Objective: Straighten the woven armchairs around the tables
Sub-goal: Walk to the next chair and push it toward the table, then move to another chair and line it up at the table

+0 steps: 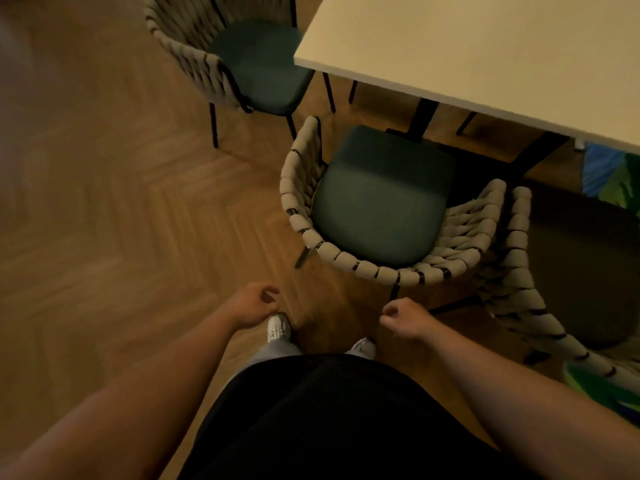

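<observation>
A beige rope-woven armchair with a dark green seat cushion (381, 199) stands at the near edge of the pale rectangular table (485, 46), seat front toward the table and slightly skewed to it, curved back toward the person. Wide bare herringbone wood floor (104, 202) lies left. A second woven armchair (540, 271) crowds its right arm, seemingly touching. The left hand (256, 306) and right hand (405, 318) hover loosely curled, empty, just short of the back.
</observation>
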Motion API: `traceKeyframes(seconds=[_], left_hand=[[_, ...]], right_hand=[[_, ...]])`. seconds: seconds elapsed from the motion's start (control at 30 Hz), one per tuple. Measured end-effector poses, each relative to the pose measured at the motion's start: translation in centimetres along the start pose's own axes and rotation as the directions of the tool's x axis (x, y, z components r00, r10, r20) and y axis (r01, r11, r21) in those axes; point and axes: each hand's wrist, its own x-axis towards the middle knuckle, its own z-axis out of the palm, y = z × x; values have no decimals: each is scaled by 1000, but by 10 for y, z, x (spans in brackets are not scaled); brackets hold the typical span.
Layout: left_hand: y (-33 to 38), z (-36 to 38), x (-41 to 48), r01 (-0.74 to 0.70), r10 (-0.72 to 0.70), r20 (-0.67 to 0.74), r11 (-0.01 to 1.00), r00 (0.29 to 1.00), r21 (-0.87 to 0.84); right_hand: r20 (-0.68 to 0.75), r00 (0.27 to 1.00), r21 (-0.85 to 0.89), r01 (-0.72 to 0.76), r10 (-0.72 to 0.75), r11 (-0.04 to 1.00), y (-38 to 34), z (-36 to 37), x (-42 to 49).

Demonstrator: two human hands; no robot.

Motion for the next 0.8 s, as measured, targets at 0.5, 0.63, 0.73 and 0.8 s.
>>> traceKeyframes(seconds=[0.5,0.63,0.73,0.8], left_hand=[[-171,-93,-15,129,-159,-105,960,982,-247],[-221,-151,-10,161,-192,-97,951,977,-263],[-250,-196,-8,188,-218,-87,945,972,-267],[-263,-226,-2,193,-227,-93,939,969,-283]], right_hand=[[48,994,-235,108,-99,966,-211,31,67],[51,993,-220,119,-110,968,-281,49,87],[43,991,-199,135,-129,971,-330,58,97],[39,990,-198,138,-133,970,-361,63,109]])
